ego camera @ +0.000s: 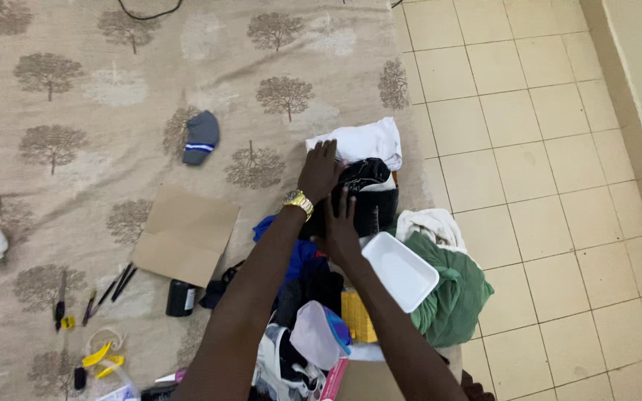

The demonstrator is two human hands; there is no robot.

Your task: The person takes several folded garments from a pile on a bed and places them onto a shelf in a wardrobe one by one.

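At the right edge of the tree-patterned rug, where it meets the tiled floor: left hand, gold watch at the wrist, flat and open on a black garment heaped on the clothes pile beneath a folded white cloth. Right hand also open, pressing the garment's near side, gripping nothing. White tray perched just beside on green cloth. Likely risks: tray nudged off by the right forearm; pile sliding towards the tiles under uneven pressing.

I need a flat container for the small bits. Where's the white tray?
In the head view, the white tray lies right of the right hand, against the green cloth.
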